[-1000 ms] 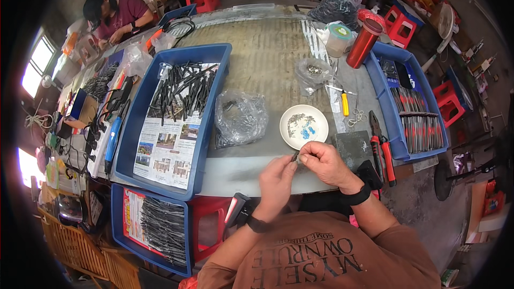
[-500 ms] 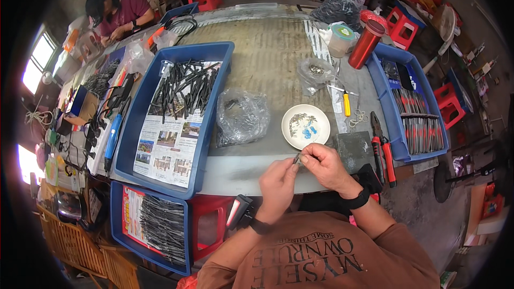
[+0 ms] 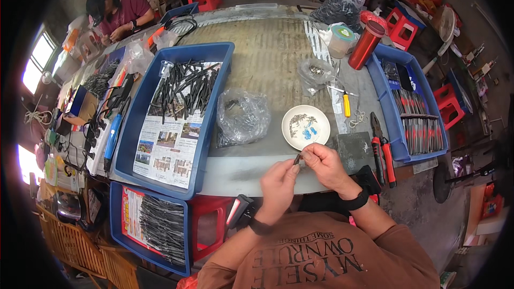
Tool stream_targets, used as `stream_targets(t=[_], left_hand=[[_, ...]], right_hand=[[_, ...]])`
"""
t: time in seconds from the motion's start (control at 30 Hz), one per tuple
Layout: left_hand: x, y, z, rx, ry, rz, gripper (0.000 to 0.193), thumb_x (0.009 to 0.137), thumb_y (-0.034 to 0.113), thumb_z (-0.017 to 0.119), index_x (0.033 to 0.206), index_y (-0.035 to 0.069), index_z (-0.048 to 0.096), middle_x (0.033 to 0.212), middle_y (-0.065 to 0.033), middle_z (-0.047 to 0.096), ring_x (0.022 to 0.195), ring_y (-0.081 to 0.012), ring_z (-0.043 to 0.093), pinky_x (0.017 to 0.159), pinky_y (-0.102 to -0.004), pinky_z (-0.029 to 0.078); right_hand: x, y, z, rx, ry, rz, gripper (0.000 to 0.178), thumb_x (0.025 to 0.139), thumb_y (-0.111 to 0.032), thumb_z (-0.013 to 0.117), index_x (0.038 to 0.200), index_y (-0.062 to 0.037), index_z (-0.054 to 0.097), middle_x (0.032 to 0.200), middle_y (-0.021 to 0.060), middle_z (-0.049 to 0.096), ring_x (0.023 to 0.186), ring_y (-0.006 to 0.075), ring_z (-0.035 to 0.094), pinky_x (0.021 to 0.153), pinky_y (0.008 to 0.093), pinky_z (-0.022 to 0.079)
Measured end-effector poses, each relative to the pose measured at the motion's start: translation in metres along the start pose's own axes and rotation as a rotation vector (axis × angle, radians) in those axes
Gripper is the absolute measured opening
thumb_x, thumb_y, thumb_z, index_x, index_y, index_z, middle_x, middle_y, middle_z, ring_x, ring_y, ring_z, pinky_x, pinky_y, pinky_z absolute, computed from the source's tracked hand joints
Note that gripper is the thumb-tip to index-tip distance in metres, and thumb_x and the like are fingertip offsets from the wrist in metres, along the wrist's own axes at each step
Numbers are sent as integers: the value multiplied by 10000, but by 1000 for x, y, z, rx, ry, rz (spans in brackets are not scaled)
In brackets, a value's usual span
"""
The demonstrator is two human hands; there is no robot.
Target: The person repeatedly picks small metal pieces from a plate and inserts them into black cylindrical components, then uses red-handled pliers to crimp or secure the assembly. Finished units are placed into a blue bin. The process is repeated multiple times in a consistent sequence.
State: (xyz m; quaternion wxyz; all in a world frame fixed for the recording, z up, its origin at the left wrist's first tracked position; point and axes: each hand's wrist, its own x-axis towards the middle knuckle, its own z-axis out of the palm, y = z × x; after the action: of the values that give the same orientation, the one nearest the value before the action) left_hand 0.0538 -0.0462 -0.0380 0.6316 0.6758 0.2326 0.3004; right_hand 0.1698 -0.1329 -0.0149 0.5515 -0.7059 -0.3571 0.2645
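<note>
Just in front of the white dish, my two hands meet at the table's near edge. My left hand is closed, with thumb and finger pinching a small dark strip-like piece. Beside its upper end, my right hand is closed in a pinch; what lies between its fingertips is too small to make out. In the dish are many tiny metal pins and several small blue bits. A crumpled clear plastic bag with dark contents lies left of the dish.
A large blue tray of black strips stands left, with another blue tray below it. At right are pliers, a yellow-handled screwdriver, a red flask and a blue tray. A person works far left.
My right fingertips have shifted slightly around the top of the small dark piece. Its tilt has changed a little; both hands stay in nearly the same place.
</note>
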Motion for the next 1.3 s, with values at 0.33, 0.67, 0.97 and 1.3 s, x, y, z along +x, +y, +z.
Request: stream_targets(t=[0.33, 0.67, 0.97, 1.3], left_hand=[[9, -30, -3, -79, 23, -18, 141, 853, 44, 572, 968, -26, 614, 702, 23, 529, 571, -33, 433, 500, -175, 365], [17, -54, -11, -13, 20, -30, 116, 851, 44, 566, 924, -28, 619, 682, 30, 522, 547, -33, 437, 483, -179, 351], [18, -54, -15, 55, -40, 31, 110, 847, 30, 558, 913, -42, 609, 713, 7, 536, 559, -42, 456, 501, -180, 372], [19, -40, -17, 190, -82, -21, 113, 825, 46, 580, 893, -36, 617, 707, -47, 537, 591, -119, 484, 534, -237, 396]], right_hand=[[7, -1, -20, -145, 59, -67, 174, 854, -140, 539, 899, 18, 596, 800, 127, 617, 728, 182, 588, 655, 292, 457], [55, -17, -79, -451, 176, -245, 155, 815, -118, 575, 863, 27, 603, 726, 121, 610, 642, 183, 577, 587, 296, 442], [145, 0, -121, -599, 170, -228, 196, 796, -147, 523, 849, 20, 611, 775, 190, 608, 726, 325, 597, 638, 379, 452], [228, 65, -116, -1026, 35, -317, 131, 691, -63, 518, 695, 8, 627, 755, 220, 605, 719, 367, 601, 660, 431, 480]])
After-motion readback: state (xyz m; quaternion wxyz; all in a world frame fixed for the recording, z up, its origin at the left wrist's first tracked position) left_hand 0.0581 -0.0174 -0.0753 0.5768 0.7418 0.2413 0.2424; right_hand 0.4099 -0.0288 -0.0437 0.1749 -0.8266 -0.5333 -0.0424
